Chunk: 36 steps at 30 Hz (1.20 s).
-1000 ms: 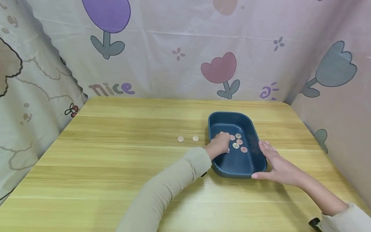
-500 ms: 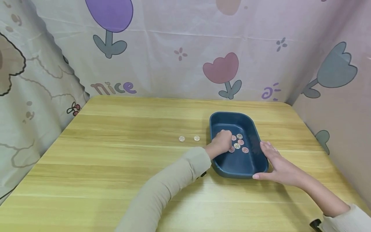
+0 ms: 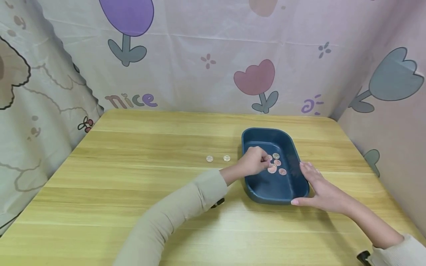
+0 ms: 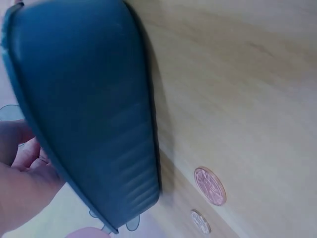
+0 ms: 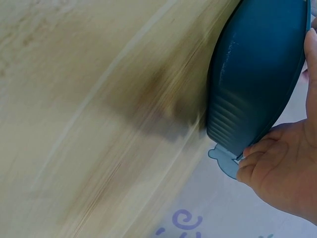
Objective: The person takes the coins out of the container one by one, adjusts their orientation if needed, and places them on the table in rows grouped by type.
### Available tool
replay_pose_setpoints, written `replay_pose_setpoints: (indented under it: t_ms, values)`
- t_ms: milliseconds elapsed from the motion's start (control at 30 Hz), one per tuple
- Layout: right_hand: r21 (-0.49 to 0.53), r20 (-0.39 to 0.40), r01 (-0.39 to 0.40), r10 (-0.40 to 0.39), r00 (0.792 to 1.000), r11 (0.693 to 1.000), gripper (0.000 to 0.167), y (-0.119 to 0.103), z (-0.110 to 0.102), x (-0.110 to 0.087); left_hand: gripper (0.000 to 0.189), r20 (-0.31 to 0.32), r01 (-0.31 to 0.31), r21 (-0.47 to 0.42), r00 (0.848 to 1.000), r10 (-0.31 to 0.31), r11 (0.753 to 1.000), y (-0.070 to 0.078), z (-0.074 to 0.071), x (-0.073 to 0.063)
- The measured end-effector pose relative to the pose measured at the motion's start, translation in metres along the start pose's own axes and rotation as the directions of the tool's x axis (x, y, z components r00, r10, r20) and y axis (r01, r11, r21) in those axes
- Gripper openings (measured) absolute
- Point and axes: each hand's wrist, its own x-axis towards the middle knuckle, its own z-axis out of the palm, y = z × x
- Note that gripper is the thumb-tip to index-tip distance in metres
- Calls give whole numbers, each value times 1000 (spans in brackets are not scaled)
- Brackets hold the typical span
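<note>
My left hand [image 3: 254, 160] is inside a dark blue tray [image 3: 266, 192], its thumb and forefinger pinching a copper-coloured coin [image 3: 272, 169]. That coin overlaps a gold-coloured one beneath it in the head view. Several other coins [image 3: 282, 171] in copper and gold tones lie on the tray floor close to the fingertips. At the tray's right side, my right hand [image 3: 317, 190] rests on the outside, fingers extended along the long rim and thumb at the near corner. In the left wrist view, the tray wall [image 4: 89, 99] hides part of the left hand [image 4: 29, 178] and the pinched coin.
Two coins, one nearer the tray [image 3: 226, 158] and one farther left [image 3: 209, 159], lie flat on the wood-grain table [image 3: 133, 184]. A patterned curtain [image 3: 186, 74] hangs behind the table and along both sides.
The left hand has lifted a copper-coloured coin from the tray floor and turned, so its thumb and the coin now show. The right hand stays at the tray's edge.
</note>
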Motion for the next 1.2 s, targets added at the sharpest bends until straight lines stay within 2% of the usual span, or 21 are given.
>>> replay_pose_setpoints:
  t_ms: [133, 333, 467, 667, 900, 1000, 1133, 1200]
  values:
    - [2, 1, -10, 10, 1000, 1000, 114, 0, 0, 0, 20, -30, -3, -62, 1000, 2, 998, -1, -6, -7]
    - [-6, -8, -6, 6, 1000, 1000, 115, 0, 0, 1, 16, -39, 23, -153, 999, -29, 988, -5, -19, -18]
    - [2, -3, -7, 7, 1000, 1000, 116, 0, 1, 1, 16, -72, 18, -207, 997, -33, 978, -13, -28, -25]
    - [1, 0, -7, 7, 1000, 1000, 115, -1, -1, 1, 15, -164, 44, -291, 982, -95, 956, -28, -41, -37]
    - [4, -3, -3, 3, 1000, 1000, 115, 0, 1, 2, 15, -229, 68, -335, 962, -151, 940, -54, -49, -59]
    - [3, -3, -3, 3, 1000, 1000, 116, 1, 1, 2, 17, -226, 101, -340, 956, -186, 935, -66, -51, -70]
    - [3, -2, -4, 4, 1000, 1000, 116, 1, 0, 1, 19, -191, 191, -337, 945, -266, 922, -82, -50, -82]
    - [3, -3, -5, 5, 1000, 1000, 116, 0, -1, 0, 20, -175, 242, -327, 934, -311, 913, -88, -49, -87]
